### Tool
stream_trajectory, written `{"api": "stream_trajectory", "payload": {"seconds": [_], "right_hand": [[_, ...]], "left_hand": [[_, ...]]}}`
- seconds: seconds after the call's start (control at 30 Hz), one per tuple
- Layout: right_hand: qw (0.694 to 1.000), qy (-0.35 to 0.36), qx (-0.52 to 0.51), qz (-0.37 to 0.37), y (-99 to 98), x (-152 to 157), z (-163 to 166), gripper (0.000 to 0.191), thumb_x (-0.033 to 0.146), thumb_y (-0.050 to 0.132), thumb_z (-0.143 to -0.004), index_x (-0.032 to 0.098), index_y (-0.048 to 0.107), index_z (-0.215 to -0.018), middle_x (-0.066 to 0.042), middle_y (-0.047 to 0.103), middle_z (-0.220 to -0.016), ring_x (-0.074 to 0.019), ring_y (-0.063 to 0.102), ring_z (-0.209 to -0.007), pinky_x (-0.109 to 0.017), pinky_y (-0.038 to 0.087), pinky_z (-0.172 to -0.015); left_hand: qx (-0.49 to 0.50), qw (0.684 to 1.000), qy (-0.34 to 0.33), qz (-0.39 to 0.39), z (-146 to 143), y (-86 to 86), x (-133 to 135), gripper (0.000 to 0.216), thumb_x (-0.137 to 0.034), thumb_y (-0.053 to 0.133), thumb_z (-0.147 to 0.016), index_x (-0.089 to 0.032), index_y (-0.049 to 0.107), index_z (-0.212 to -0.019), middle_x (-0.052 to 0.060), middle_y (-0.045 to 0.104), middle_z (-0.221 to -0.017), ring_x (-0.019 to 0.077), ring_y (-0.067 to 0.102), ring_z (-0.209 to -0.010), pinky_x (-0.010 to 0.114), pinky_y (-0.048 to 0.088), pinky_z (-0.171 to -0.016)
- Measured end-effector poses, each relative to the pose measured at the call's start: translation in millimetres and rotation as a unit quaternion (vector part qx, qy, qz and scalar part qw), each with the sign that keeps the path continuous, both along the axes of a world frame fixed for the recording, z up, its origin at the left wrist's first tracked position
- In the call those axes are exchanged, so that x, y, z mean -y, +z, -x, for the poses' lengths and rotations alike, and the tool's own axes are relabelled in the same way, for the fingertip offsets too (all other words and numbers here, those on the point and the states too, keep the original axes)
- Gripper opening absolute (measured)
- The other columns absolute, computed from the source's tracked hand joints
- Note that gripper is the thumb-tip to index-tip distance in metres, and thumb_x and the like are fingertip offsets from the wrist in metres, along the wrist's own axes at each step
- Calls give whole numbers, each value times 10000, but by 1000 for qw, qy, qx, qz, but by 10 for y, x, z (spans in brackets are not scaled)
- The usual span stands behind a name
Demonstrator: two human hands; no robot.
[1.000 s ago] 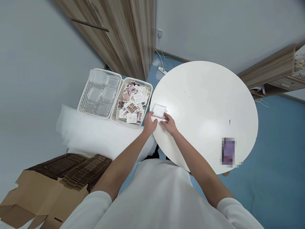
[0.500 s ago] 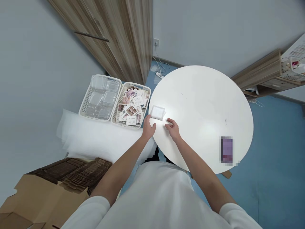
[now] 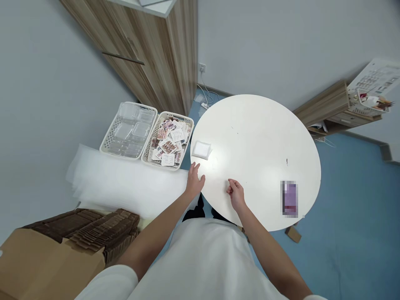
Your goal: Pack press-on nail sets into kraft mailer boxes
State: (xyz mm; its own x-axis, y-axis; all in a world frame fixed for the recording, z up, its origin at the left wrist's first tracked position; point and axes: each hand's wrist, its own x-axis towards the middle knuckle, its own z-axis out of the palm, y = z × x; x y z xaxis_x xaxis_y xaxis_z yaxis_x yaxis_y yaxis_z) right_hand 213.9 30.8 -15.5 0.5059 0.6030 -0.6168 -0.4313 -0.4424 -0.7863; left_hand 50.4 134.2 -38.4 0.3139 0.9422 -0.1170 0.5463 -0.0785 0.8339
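Observation:
A small white foam packet [image 3: 201, 149] lies near the left edge of the round white table [image 3: 265, 137]. My left hand [image 3: 195, 181] rests at the table's near left edge, fingers stretched out and empty, a short way below the packet. My right hand [image 3: 236, 194] hovers over the table's near edge with its fingers loosely curled, and nothing shows in them.
Two white baskets sit left of the table: one [image 3: 128, 130] holds clear plastic trays, the other [image 3: 168, 140] holds several printed cards. White foam sheets [image 3: 125, 183] lie beneath them. A cardboard box [image 3: 62, 246] of brown pieces is at bottom left. A purple object [image 3: 289, 199] lies on the table's right.
Both hands have let go of the white packet and drawn back toward me. The packet stays lying on the table. The right hand has moved farthest, down and to the right.

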Motion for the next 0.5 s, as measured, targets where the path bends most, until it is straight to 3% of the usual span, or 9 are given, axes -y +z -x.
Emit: {"api": "stream_trajectory", "payload": {"seconds": [0.1, 0.17, 0.27, 0.5], "right_hand": [[999, 32, 19, -14, 98, 72, 10, 283, 440, 589, -672, 204, 586, -830, 28, 497, -589, -98, 439, -507, -264, 403, -532], [993, 103, 40, -44, 171, 83, 28, 288, 441, 575, -685, 200, 584, -842, 13, 516, -625, -108, 464, -552, -268, 418, -561], [969, 227, 64, -70, 208, 53, 84, 292, 439, 545, -705, 199, 579, -868, -1, 536, -658, -119, 485, -592, -275, 431, -593], [880, 458, 78, -100, 67, -186, 551, 342, 474, 515, -712, 191, 564, -897, -14, 537, -666, -140, 486, -594, -299, 439, -591]], "left_hand": [[19, 1000, -12, 7, 7, 155, 117, 434, -253, 457, -792, -205, 391, -1219, 91, 425, -1264, 219, 413, -1163, 396, 383, -940], [30, 999, -19, 31, 39, 276, 236, 399, -273, 438, -804, -218, 411, -1199, 71, 527, -1143, 179, 540, -984, 335, 471, -800], [29, 999, 4, 39, 168, 460, 493, 382, -293, 440, -799, -227, 436, -1175, 48, 580, -1040, 140, 583, -812, 270, 491, -658], [-58, 973, 221, 37, 947, 783, 1361, 414, -316, 412, -814, -238, 398, -1220, 52, 586, -1047, 154, 588, -829, 267, 489, -617]]}}
